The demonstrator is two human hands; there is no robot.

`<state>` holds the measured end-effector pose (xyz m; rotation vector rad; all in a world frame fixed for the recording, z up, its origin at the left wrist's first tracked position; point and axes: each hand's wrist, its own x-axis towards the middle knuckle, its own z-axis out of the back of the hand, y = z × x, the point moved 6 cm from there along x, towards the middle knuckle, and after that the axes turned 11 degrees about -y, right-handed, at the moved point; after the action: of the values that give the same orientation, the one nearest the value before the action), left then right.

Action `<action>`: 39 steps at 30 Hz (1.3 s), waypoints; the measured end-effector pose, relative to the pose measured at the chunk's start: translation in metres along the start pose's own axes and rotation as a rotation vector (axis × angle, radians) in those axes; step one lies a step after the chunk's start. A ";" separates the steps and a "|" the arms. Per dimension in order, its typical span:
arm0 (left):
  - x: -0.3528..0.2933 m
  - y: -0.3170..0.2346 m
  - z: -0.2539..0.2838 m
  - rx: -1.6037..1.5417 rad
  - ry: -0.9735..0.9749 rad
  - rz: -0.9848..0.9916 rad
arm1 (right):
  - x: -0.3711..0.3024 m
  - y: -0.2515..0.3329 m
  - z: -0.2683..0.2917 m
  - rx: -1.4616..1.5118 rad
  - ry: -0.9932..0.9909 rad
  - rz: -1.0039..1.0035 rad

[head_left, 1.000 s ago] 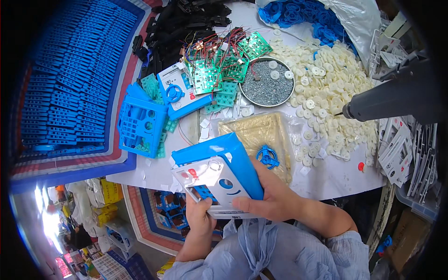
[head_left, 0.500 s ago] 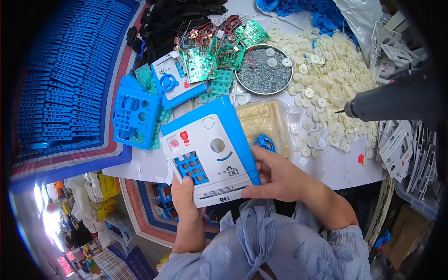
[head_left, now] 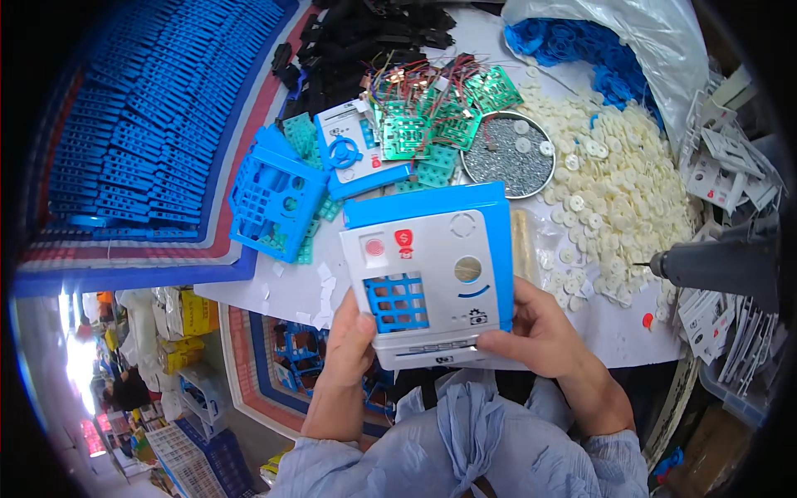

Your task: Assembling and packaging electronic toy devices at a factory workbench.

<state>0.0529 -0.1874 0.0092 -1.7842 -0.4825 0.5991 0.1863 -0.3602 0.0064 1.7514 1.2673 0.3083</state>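
Both my hands hold a blue plastic casing with a white printed front panel [head_left: 432,307] over the near edge of the table. My left hand [head_left: 350,342] grips its lower left side, thumb on the panel's edge beside a square window with a blue grid. At the lower right corner, my right hand [head_left: 548,332] has its thumb across the panel's bottom strip and the other fingers behind. A round hole, a slot and red and black icons mark the panel. What lies behind the casing is hidden.
Beyond the casing lie a blue shell [head_left: 278,199], another white-fronted casing [head_left: 353,153], wired green circuit boards [head_left: 407,129], a round tin of screws [head_left: 506,162] and heaped cream discs [head_left: 623,183]. A power screwdriver [head_left: 714,270] juts in from the right. Stacked blue parts [head_left: 158,124] fill a crate at left.
The casing has turned slightly clockwise and now sits closer to level, still in both hands. My view has shifted, so the table's contents appear farther right and lower.
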 end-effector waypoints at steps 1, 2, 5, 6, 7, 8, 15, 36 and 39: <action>0.003 0.000 -0.003 -0.021 -0.055 0.031 | -0.001 0.001 -0.001 0.000 0.001 0.007; 0.003 0.006 0.001 -0.034 -0.128 0.083 | -0.002 0.002 -0.002 0.000 0.002 0.015; 0.007 0.016 0.003 -0.074 -0.271 0.118 | -0.003 0.004 -0.008 0.019 -0.019 0.024; 0.009 0.016 -0.001 -0.093 -0.234 0.103 | -0.002 0.003 -0.007 0.021 -0.028 0.026; 0.010 0.015 -0.004 -0.111 -0.198 0.088 | -0.002 0.002 -0.006 0.024 -0.036 0.027; 0.011 0.015 -0.007 -0.128 -0.161 0.072 | -0.002 0.001 -0.005 0.026 -0.045 0.029; 0.010 0.009 -0.005 -0.076 -0.166 -0.009 | -0.007 0.005 -0.009 -0.051 -0.031 0.069; 0.057 0.002 -0.032 -0.001 0.099 0.150 | 0.018 0.084 0.012 -1.081 -0.077 1.050; 0.046 0.010 -0.026 0.051 0.038 0.039 | 0.005 0.051 0.035 -0.581 -0.191 0.587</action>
<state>0.1056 -0.1825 -0.0011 -1.7567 -0.4041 0.5986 0.2433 -0.3769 0.0262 1.5495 0.4318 0.7424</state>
